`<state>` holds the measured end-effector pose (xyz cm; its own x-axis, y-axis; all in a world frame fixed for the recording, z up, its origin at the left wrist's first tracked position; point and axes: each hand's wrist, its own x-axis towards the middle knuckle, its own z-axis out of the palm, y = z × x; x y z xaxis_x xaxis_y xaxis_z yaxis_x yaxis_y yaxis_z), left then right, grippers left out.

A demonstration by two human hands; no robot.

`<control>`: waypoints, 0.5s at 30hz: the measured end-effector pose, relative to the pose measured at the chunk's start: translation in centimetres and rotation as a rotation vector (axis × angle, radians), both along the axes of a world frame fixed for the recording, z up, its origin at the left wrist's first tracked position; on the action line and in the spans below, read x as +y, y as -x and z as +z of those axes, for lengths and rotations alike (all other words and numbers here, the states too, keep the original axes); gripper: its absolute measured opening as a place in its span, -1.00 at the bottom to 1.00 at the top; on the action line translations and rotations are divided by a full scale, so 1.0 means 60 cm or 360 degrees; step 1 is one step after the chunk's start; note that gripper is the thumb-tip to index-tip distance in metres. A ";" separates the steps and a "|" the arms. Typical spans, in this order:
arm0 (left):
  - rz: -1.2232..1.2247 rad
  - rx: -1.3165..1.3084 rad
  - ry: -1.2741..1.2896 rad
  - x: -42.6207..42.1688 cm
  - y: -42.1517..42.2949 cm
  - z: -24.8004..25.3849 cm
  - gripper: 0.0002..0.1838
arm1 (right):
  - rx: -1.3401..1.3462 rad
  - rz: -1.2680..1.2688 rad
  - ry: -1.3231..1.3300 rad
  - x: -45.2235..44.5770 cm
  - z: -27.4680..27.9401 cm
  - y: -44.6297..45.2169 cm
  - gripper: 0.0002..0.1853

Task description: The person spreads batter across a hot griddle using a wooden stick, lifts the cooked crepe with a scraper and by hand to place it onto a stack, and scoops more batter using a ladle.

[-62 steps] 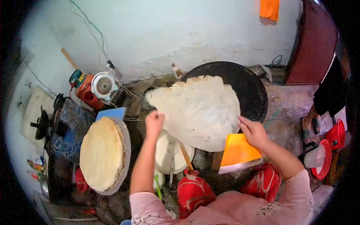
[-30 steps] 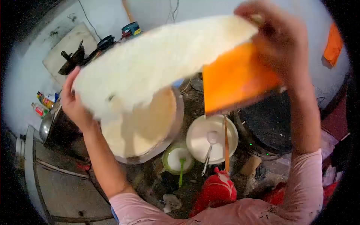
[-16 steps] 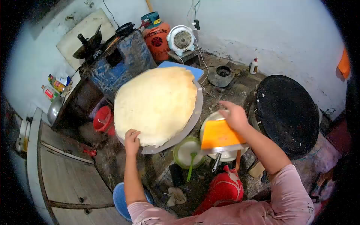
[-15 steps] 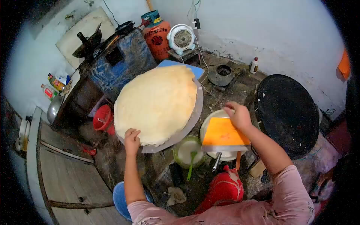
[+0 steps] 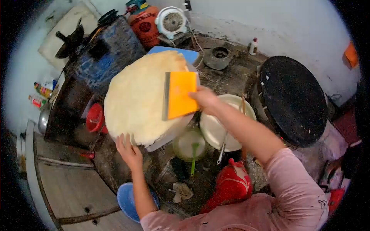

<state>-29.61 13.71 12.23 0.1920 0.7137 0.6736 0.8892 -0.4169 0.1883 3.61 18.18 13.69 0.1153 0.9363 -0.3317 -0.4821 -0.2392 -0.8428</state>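
A stack of large, thin, pale pancakes (image 5: pixel 140 92) lies on a round board left of centre. My right hand (image 5: pixel 206 101) grips an orange scraper (image 5: pixel 182 94) by one edge, its grey blade to the left, over the right side of the stack. At the stack's near edge, my left hand (image 5: pixel 130 150) has its fingers apart, tips at or just over the rim; whether they touch is hard to tell. A cream basin (image 5: pixel 246 106) with pale contents and a stick in it sits below my right forearm. Beside it is a bowl (image 5: pixel 179 148) holding a green ladle (image 5: pixel 194 161).
A round black griddle (image 5: pixel 293 100) stands at the right. Behind the stack are a small fan (image 5: pixel 171 22), a red gas cylinder (image 5: pixel 145 26) and a burner (image 5: pixel 218 57). A red basket (image 5: pixel 95 117) and wooden cabinet (image 5: pixel 69 184) are left; a blue bucket (image 5: pixel 133 200) stands near me.
My right hand has carried the orange scraper from above the cream basin leftward, over the pancake stack, turning it. My left hand's fingers have spread at the stack's edge. The view has shifted slightly.
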 end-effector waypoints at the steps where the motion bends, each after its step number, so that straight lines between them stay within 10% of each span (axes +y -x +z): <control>1: -0.0048 0.0027 0.0029 -0.033 -0.029 0.007 -0.55 | -0.0023 -0.0018 -0.0128 0.016 -0.008 0.028 -0.66; 9: -0.0309 -0.0028 0.0397 -0.270 -0.088 -0.232 -0.67 | -0.1453 -0.0133 -0.0391 -0.155 -0.091 -0.037 -0.71; 15: 0.0794 -0.0735 0.1063 -0.343 0.049 -0.615 -0.45 | -0.1578 0.0066 0.0400 -0.506 -0.360 -0.210 -0.78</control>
